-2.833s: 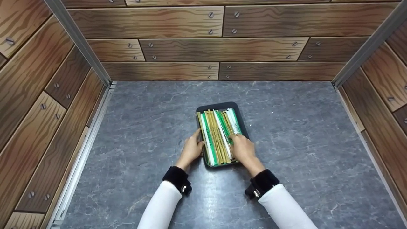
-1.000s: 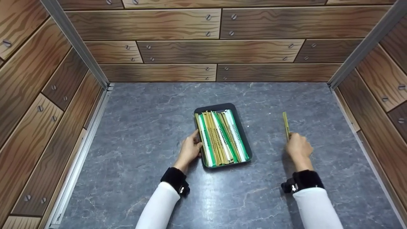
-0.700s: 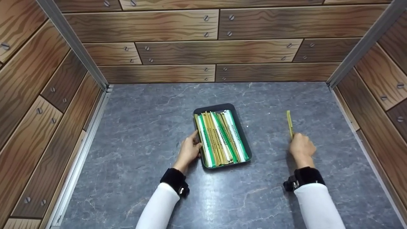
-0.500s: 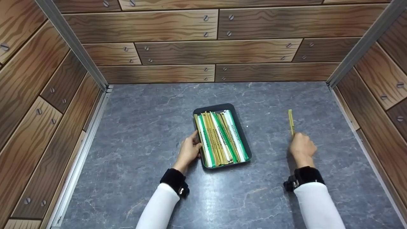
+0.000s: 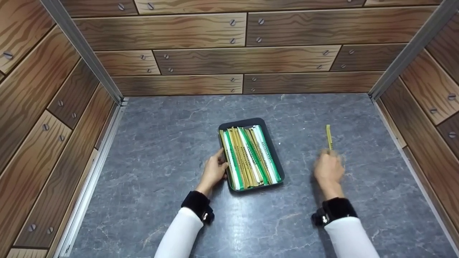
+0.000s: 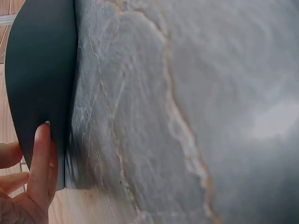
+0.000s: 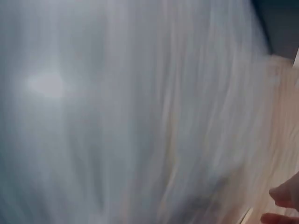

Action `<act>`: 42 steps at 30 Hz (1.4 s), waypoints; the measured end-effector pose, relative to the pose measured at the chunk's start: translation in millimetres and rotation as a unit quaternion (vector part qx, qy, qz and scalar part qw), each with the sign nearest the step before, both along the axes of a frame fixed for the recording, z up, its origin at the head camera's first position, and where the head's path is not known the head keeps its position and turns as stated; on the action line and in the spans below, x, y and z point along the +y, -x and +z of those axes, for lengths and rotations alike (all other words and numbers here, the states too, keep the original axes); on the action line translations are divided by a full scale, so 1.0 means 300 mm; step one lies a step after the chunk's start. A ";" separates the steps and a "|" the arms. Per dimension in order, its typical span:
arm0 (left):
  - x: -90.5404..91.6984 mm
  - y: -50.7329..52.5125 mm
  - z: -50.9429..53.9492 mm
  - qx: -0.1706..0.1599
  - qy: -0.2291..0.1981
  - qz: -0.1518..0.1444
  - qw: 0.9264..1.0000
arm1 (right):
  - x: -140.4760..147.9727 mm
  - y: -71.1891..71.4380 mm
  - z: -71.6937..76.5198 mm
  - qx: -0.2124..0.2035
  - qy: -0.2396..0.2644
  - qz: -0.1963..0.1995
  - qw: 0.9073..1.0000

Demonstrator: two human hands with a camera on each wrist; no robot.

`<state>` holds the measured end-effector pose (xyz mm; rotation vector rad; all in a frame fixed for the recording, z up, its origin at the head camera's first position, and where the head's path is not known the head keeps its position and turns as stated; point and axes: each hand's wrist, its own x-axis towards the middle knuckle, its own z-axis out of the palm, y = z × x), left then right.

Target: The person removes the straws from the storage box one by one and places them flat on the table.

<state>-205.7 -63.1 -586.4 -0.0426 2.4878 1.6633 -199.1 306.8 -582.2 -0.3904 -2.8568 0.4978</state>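
One black tray (image 5: 247, 122) is set on the grey marbled table (image 5: 161, 143), near the middle and turned slightly, its far end leaning left. It is filled with many slim packets (image 5: 247, 157) laid side by side lengthwise; two kinds are seen, white-and-green and yellow-gold, but they overlap too closely to be counted.

One loose yellow packet (image 5: 329, 134) is placed well apart to the right of the tray, its far end pointing away from the person. Two bare hands are seen. The tray's left side is touched by the left hand (image 5: 213, 170), its fingers laid along the outer wall and at the rim; whether the rim is pinched cannot be told. The right hand (image 5: 329, 170) is blurred at the near end of the loose packet, which is partly covered by it. Two fingertips (image 7: 282, 195) are shown apart in the right wrist view; whether the packet is touched cannot be told.

Two black wristbands (image 5: 196, 202) and two white sleeves (image 5: 181, 233) are worn. The table is enclosed by three wood-patterned walls (image 5: 200, 57), with two metal posts (image 5: 84, 52) at the far corners.
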 end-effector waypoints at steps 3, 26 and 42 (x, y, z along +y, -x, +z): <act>-0.002 0.000 0.002 0.000 -0.003 0.000 1.000 | -0.109 -0.015 0.021 0.047 0.005 0.081 0.996; 0.001 -0.005 -0.003 0.014 0.010 0.002 1.000 | -0.520 0.000 0.014 -0.002 0.012 0.244 0.970; 0.002 -0.004 -0.006 0.015 0.014 0.002 1.000 | -0.537 0.016 0.014 -0.062 -0.011 0.209 0.976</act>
